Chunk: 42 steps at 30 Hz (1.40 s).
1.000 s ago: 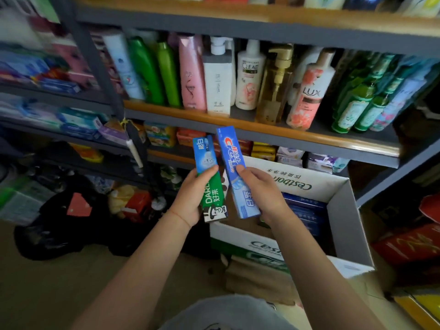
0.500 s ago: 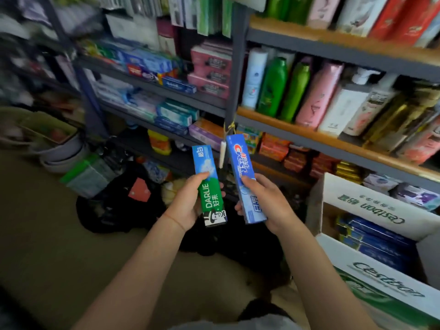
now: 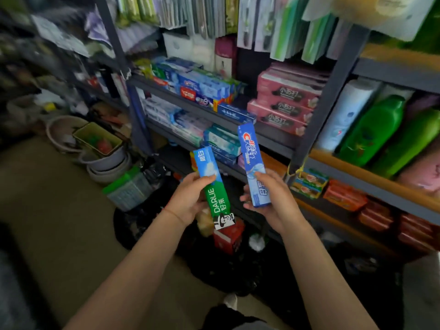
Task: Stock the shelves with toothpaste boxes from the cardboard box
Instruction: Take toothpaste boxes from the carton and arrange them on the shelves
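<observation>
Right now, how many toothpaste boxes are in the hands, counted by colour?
Green and blue cardboard Darlie toothpaste box, gripped by the left hand: 1
Blue cardboard Crest toothpaste box, gripped by the right hand: 1
Total: 2

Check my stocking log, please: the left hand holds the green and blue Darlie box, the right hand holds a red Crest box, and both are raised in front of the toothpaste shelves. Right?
Not quite. The Crest box in the right hand is blue, not red, as the head view shows. The left hand does hold the green and blue Darlie box, both raised before the toothpaste shelves.
</observation>
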Tool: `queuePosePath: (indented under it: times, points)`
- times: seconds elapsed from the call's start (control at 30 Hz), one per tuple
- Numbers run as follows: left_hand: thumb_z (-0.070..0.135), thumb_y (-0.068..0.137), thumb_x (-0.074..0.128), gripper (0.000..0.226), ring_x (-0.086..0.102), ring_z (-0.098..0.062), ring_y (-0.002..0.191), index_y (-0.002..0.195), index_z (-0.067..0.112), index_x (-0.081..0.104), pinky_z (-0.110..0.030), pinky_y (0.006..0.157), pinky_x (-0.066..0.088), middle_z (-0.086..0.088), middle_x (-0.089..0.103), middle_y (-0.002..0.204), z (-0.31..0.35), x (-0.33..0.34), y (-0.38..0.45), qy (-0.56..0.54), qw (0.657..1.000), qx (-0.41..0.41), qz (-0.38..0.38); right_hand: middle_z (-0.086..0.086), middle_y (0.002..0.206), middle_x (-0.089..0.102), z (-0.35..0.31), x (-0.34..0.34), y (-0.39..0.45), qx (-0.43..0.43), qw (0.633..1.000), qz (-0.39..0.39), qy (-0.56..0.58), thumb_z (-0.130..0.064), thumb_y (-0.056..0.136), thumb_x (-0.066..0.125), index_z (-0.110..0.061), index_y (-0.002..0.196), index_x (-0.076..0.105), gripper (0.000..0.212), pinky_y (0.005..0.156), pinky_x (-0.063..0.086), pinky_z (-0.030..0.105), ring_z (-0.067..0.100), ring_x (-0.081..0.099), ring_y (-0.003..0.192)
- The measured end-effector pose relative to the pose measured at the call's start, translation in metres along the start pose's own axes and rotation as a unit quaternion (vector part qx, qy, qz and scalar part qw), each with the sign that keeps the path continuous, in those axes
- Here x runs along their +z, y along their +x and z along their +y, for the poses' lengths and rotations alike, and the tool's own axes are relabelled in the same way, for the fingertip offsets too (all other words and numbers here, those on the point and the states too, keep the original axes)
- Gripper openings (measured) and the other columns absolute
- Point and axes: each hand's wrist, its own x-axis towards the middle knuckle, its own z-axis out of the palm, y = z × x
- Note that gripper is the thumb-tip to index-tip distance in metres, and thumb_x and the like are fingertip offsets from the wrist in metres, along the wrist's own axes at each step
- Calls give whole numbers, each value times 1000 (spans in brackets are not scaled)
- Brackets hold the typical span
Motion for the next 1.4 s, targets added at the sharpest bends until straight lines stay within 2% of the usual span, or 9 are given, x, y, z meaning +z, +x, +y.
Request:
queuePosePath:
  times: [0.17, 0.27, 0.37, 0.5, 0.67, 0.8, 1.03, 1.3, 1.4]
  points:
    - [41, 94, 48, 30, 56, -22, 61, 86, 15, 59, -30, 59, 50, -5, 56, 69, 69, -33, 73, -105, 994, 8, 22, 11, 88, 67, -29, 46, 95, -29, 997, 17, -70, -25, 91, 66, -22, 114, 56, 25, 45, 45, 26, 22, 60, 54]
    - [63, 89, 51, 51, 58, -23, 68, 107, 17, 61, -29, 58, 51, -5, 57, 78, 90, -57, 116, -123, 990, -3, 63, 7, 94, 67, -50, 66, 140, -70, 986, 49, -144, -26, 86, 71, -18, 109, 54, 30, 52, 50, 31, 21, 65, 63]
    - [70, 88, 44, 66, 56, -22, 62, 113, 10, 58, -28, 52, 50, -7, 57, 79, 107, -65, 153, -160, 986, -22, 30, -4, 96, 65, -68, 77, 172, -149, 944, 111, -272, -31, 85, 73, -17, 104, 57, 29, 74, 50, 33, 16, 64, 82]
    - [69, 88, 37, 63, 55, -19, 51, 91, 10, 60, -25, 52, 44, -7, 64, 75, 140, -60, 201, -215, 975, -34, -41, -6, 94, 67, -90, 90, 210, -244, 894, 112, -360, -36, 87, 70, -21, 102, 56, 25, 70, 49, 29, 12, 63, 80]
    - [69, 93, 31, 69, 57, -21, 75, 115, 10, 61, -24, 50, 47, -14, 74, 107, 177, -65, 262, -250, 960, -61, -114, 2, 102, 56, -109, 119, 270, -291, 747, 131, -583, -48, 89, 63, -23, 117, 57, 38, 83, 43, 37, 22, 52, 98]
    - [63, 97, 33, 61, 49, -26, 94, 111, 12, 63, -34, 60, 45, -15, 75, 102, 195, -74, 302, -272, 950, -82, -130, 5, 125, 43, -107, 154, 311, -247, 656, 149, -698, -57, 91, 55, -27, 134, 51, 53, 97, 31, 41, 26, 36, 119]
    - [65, 93, 38, 73, 48, -18, 57, 136, 6, 52, -34, 60, 42, -21, 56, 136, 209, -89, 349, -299, 933, -149, -134, 6, 147, 31, -100, 174, 352, -203, 633, 147, -732, -54, 93, 54, -26, 134, 48, 49, 110, 20, 45, 24, 22, 139]
    - [65, 95, 35, 65, 51, -16, 52, 110, 7, 60, -29, 55, 45, -19, 66, 121, 223, -95, 371, -296, 921, -165, -190, 5, 128, 47, -125, 184, 364, -260, 702, 203, -632, -48, 93, 59, -19, 129, 53, 47, 97, 33, 43, 25, 39, 120]
    - [65, 95, 32, 66, 54, -16, 50, 102, 7, 63, -26, 52, 45, -16, 71, 106, 227, -89, 375, -294, 920, -145, -214, 8, 125, 48, -155, 185, 382, -227, 675, 264, -650, -40, 95, 58, -21, 134, 49, 45, 95, 36, 45, 28, 41, 119]
